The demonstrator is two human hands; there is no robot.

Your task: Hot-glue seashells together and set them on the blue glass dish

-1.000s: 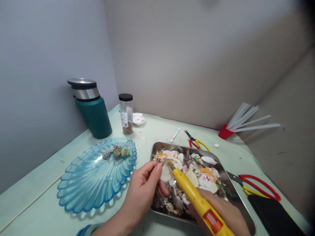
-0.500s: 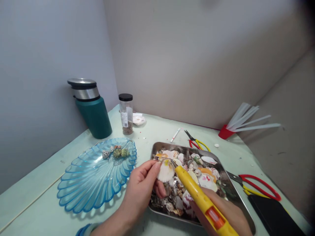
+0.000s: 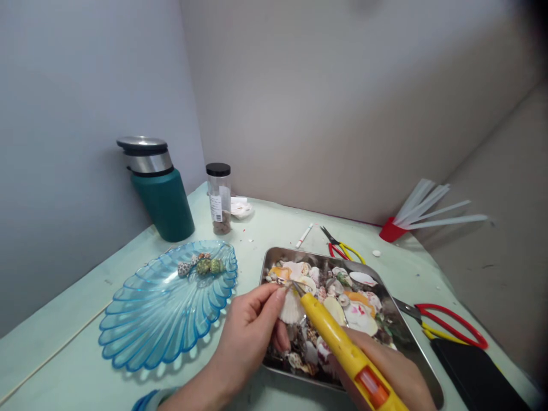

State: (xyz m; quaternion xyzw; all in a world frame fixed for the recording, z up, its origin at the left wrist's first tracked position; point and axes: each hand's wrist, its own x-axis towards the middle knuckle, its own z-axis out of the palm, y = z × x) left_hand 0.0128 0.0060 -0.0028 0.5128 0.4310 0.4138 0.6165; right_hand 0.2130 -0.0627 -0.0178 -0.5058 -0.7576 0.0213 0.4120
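A white scallop shell [image 3: 291, 307] is pinched between the thumb and fingers of my left hand [image 3: 256, 319], over the near left part of a metal tray [image 3: 422, 365]. My right hand [image 3: 387, 365] is wrapped around a yellow hot glue gun [image 3: 336, 331]. Its metal nozzle [image 3: 297, 289] points at the shell's upper edge near my left thumb; whether it touches cannot be made out. Many loose seashells [image 3: 359, 314] fill the tray below both hands. My right fingers are partly hidden behind the gun.
A blue shell-shaped dish [image 3: 162, 319] holds several small snail shells [image 3: 204, 266]. Behind stand a teal bottle [image 3: 165, 202] and a black-lidded jar [image 3: 220, 200]. Scissors lie behind the tray [image 3: 341, 246] and right of it [image 3: 449, 322], near a black object [image 3: 475, 374]. A red cup [image 3: 391, 229] holds glue sticks [image 3: 422, 205].
The shell has tilted and dropped slightly in my left hand, its top edge more covered by my fingers. The glue gun has shifted slightly down and left.
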